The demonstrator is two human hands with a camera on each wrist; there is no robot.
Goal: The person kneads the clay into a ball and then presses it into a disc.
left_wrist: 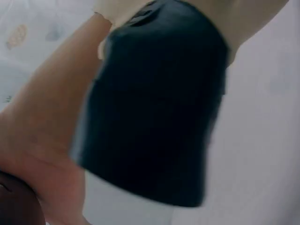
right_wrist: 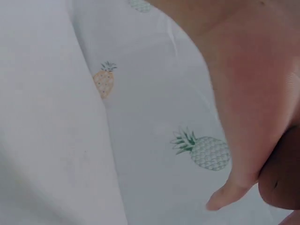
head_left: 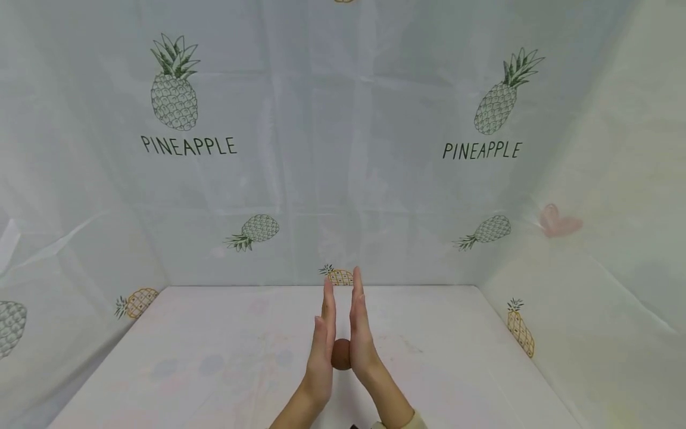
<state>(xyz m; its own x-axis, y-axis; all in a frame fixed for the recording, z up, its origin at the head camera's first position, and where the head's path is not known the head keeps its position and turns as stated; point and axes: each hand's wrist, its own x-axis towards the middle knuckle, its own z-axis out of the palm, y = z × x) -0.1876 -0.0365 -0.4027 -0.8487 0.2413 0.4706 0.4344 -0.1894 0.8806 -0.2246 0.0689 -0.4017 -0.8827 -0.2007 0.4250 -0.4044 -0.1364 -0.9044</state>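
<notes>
A small brown ball (head_left: pixel 341 355) is held between two facing palms, low in the middle of the head view. My left hand (head_left: pixel 323 357) presses it from the left and my right hand (head_left: pixel 361 339) from the right. The fingers of both hands are straight and point up and away, with a gap between the two hands above the ball. Part of the ball (left_wrist: pixel 18 204) shows at the lower left corner of the left wrist view. In the right wrist view the ball (right_wrist: pixel 281 183) appears at the right edge, against a palm.
Below the hands lies a pale table (head_left: pixel 214 333) with faint coloured blotches. Whitish sheets printed with pineapples (head_left: pixel 174 101) hang behind and at both sides. A dark band (left_wrist: pixel 154 108) and a beige sleeve (left_wrist: pixel 253 18) fill much of the left wrist view.
</notes>
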